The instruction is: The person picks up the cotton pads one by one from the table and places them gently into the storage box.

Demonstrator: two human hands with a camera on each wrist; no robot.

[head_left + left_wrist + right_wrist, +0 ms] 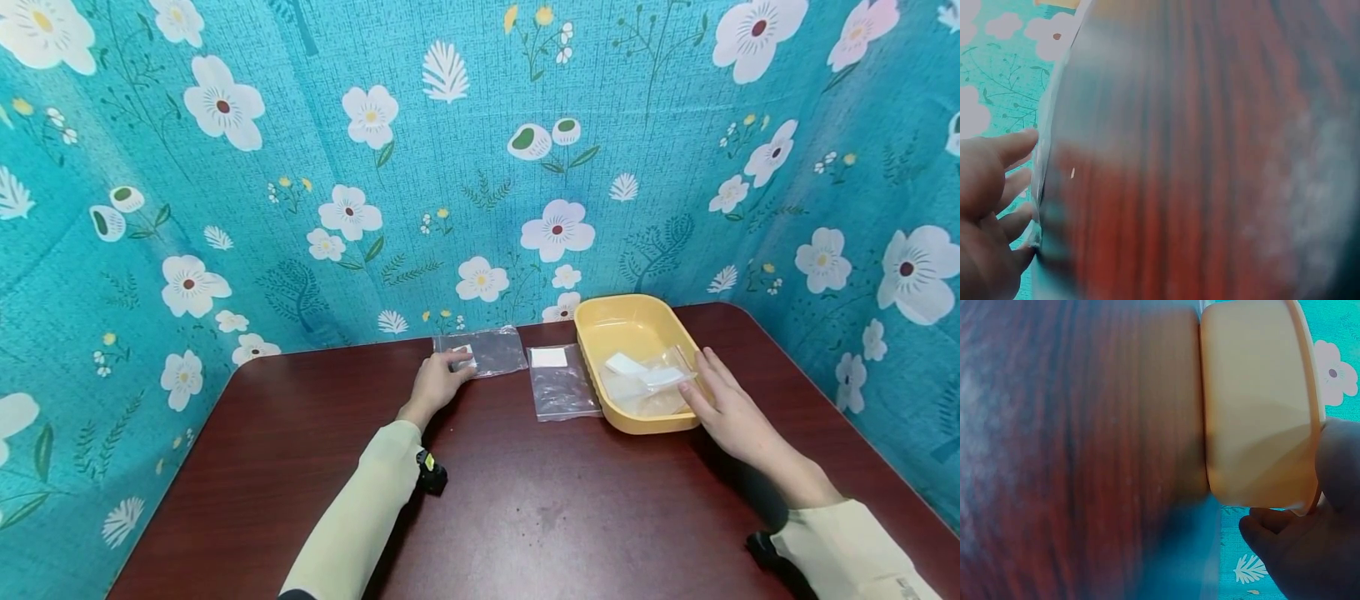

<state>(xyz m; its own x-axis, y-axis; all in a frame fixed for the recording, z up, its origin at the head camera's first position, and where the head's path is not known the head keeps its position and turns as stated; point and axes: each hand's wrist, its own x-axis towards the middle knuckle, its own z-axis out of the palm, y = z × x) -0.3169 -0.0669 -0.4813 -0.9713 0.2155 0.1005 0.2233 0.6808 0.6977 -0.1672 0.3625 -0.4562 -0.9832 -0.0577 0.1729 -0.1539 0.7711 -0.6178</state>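
Observation:
At the back edge of the table, my left hand (438, 383) rests its fingertips on a flat clear plastic bag (501, 352) with a white label. In the left wrist view, the fingers (1015, 222) are spread and loosely bent at the bag's edge. A second clear bag (561, 392), also with a white label, lies beside a yellow plastic tray (626, 421). My right hand (738, 417) holds the tray's right rim, thumb over the inside and fingers outside. More clear bags (648, 379) with white labels lie in the tray; their number is unclear.
The dark red-brown table (517, 517) has rounded back corners. A turquoise flowered cloth (450, 167) hangs behind it and at both sides. Each wrist carries a small black camera (431, 473). The tray stands close to the cloth.

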